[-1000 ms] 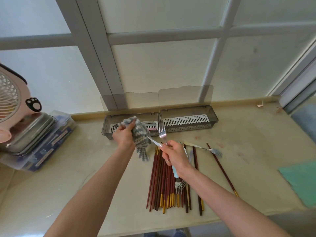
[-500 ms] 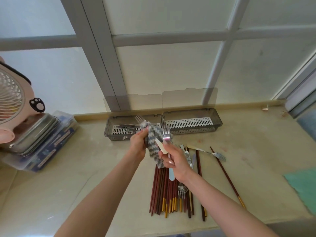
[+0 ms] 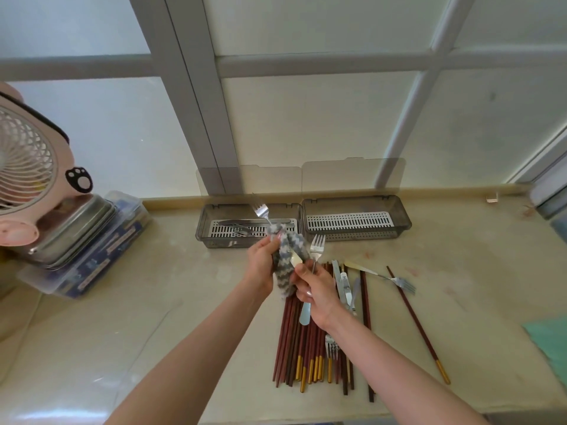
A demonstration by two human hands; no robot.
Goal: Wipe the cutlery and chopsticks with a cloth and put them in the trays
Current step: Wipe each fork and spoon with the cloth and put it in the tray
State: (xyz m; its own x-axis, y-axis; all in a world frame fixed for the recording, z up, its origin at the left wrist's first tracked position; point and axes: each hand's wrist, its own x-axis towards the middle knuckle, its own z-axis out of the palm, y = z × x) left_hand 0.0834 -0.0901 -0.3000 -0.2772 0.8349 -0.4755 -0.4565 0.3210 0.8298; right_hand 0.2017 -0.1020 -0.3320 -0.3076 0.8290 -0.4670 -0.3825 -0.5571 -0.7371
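Observation:
My left hand (image 3: pixel 260 262) grips a grey-and-white zigzag cloth (image 3: pixel 287 256) wrapped around a cream-handled fork (image 3: pixel 260 210), whose tines stick out above the cloth over the left tray (image 3: pixel 211 237). My right hand (image 3: pixel 316 289) holds that fork's handle together with a blue-handled fork (image 3: pixel 317 245). The left tray holds some cutlery. The right tray (image 3: pixel 402 216) shows its white slotted insert. A pile of dark red, gold-tipped chopsticks (image 3: pixel 306 351) lies under my right wrist, with knives (image 3: pixel 345 283) and small forks (image 3: pixel 331 348) on it.
Another fork (image 3: pixel 399 280) and a single chopstick (image 3: pixel 417 326) lie to the right of the pile. A pink fan (image 3: pixel 27 167) and a steel container on a plastic box (image 3: pixel 76 240) stand at the left. A green cloth (image 3: pixel 552 342) lies at the right edge.
My left hand brought the cloth onto the cream-handled fork and closed around it. The fork's tines now poke out beyond the cloth, toward the left tray.

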